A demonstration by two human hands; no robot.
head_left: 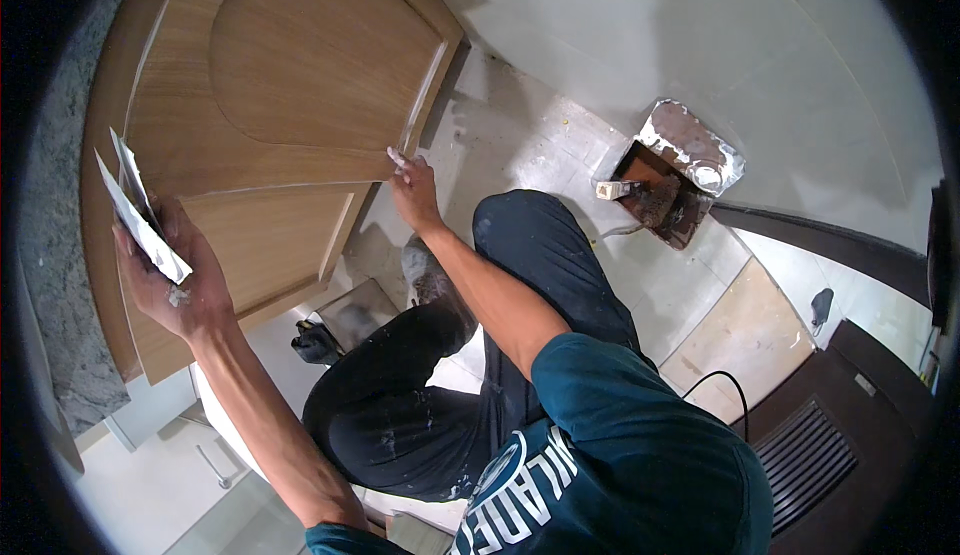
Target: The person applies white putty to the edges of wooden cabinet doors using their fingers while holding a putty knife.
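Note:
My left hand [185,270] is closed around two thin, flat putty spreaders [150,240], whose blades stand up beyond the fingers and are smeared white. Beside it is a wooden cabinet door [290,65] with an arched panel and white filler along its seams. My right hand [414,191] reaches to the edge of the wood, where a white filler seam runs down to the corner. One fingertip there is stretched out and coated white, while the other fingers are partly curled. Nothing shows in that hand.
On the floor to the right lies an open rectangular tin [655,195] with brown residue and a brush [615,190]. Its white-smeared lid [692,145] is beside it. Grey stone [70,165] borders the wood. A dark slatted panel [805,455] and black cable [725,377] are at lower right.

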